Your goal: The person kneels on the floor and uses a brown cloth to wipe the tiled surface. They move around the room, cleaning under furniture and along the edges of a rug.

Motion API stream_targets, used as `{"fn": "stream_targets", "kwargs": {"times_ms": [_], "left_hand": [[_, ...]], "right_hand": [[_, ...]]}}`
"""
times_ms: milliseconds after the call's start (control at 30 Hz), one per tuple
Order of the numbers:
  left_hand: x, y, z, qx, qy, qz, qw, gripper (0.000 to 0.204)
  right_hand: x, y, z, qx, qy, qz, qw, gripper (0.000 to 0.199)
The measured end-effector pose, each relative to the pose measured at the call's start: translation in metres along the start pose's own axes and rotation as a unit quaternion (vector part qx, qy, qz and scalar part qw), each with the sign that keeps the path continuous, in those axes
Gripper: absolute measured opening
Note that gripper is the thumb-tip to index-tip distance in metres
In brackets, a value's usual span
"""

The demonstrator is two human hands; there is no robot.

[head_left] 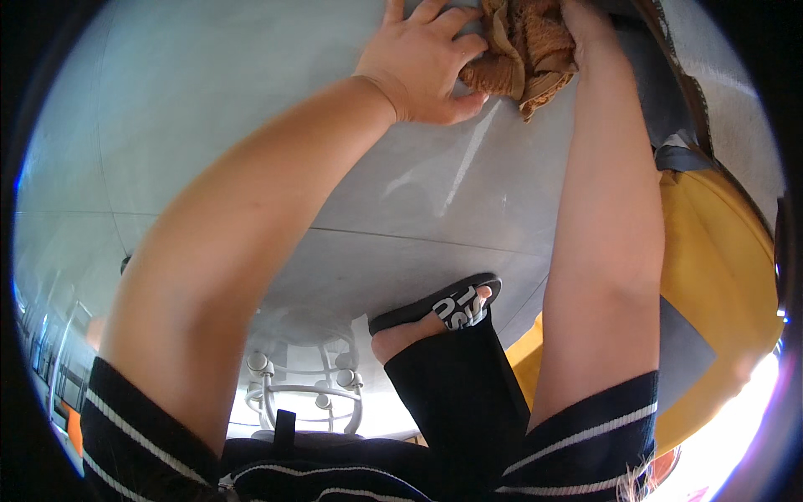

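A crumpled brown cloth (523,54) lies on the smooth grey floor (351,184) at the top of the view, between my two hands. My left hand (427,63) is set down beside it with its fingers apart, the thumb and index finger at the cloth's left edge. On the cloth's right side is my right hand (583,21); only the part near the wrist shows, and its fingers are hidden by the cloth and the frame's upper edge. Both forearms stretch far forward from black sleeves with white stripes.
My foot in a black sandal (439,303) stands on the floor below the cloth. A large yellow panel-like object (711,234) with a dark edge rises close to my right arm. Behind me, toward the lower left, is a pale tubular metal frame (309,389) with round feet.
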State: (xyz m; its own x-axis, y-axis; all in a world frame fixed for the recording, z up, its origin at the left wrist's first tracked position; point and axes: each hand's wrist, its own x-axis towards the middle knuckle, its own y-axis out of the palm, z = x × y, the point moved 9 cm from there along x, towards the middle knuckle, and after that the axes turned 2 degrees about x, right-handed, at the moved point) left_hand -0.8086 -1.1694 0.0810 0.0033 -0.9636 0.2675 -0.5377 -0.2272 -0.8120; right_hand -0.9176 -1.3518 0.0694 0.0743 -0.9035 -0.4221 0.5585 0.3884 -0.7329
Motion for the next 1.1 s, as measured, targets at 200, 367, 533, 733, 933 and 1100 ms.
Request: {"fn": "stream_targets", "kwargs": {"times_ms": [200,367,533,733,933,1100], "left_hand": [[-0.013,0.005,0.012,0.032,-0.033,0.035,0.998,0.051],[0.000,0.009,0.002,0.030,-0.008,0.012,0.999,0.053],[-0.016,0.007,0.015,0.059,-0.010,0.020,0.998,0.043],[-0.014,0.006,0.014,0.004,-0.025,0.038,0.999,0.055],[-0.015,0.000,0.012,0.015,-0.027,0.004,1.000,0.054],[-0.008,0.002,0.011,0.043,-0.020,0.030,0.998,0.053]], "right_hand": [[0.020,0.026,-0.027,-0.271,-0.043,0.037,0.961,0.064],[0.018,0.030,0.037,-0.261,-0.121,0.006,0.958,0.062],[-0.029,0.086,0.056,-0.221,-0.235,0.075,0.943,0.062],[-0.020,0.033,-0.017,-0.313,-0.242,-0.060,0.917,0.045],[0.023,0.018,-0.008,-0.388,-0.085,-0.065,0.916,0.041],[0.010,0.024,0.025,-0.528,-0.014,-0.010,0.849,0.030]]}}
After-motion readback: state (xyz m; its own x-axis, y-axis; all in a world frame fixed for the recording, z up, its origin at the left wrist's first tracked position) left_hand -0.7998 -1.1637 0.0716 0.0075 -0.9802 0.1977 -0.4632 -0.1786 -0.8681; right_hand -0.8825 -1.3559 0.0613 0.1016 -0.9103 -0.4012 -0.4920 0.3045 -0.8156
